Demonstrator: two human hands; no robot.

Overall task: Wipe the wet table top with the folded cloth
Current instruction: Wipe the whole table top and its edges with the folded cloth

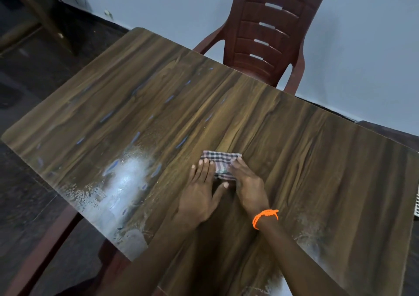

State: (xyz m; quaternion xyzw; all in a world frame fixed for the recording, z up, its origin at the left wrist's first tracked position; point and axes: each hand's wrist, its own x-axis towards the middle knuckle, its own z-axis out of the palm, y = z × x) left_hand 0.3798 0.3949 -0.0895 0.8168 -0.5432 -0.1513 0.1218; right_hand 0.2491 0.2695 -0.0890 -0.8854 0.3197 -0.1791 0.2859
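A folded checked cloth [220,162] lies flat near the middle of the wood-grain table top [294,159]. My left hand [200,193] rests flat on the table with its fingertips on the cloth's left edge and its thumb at the near edge. My right hand [247,183], with an orange bracelet at the wrist, presses down on the cloth's right side. Both hands lie with the fingers extended, none curled around the cloth. Water streaks and drops [136,137] cover the left half of the table, with a bright wet patch [127,182] near the front left edge.
A dark red plastic chair [267,34] stands at the table's far side against a pale wall. Another wet film [313,239] shows at the table's near right. Dark floor lies to the left, with a wooden furniture leg [52,19] at top left.
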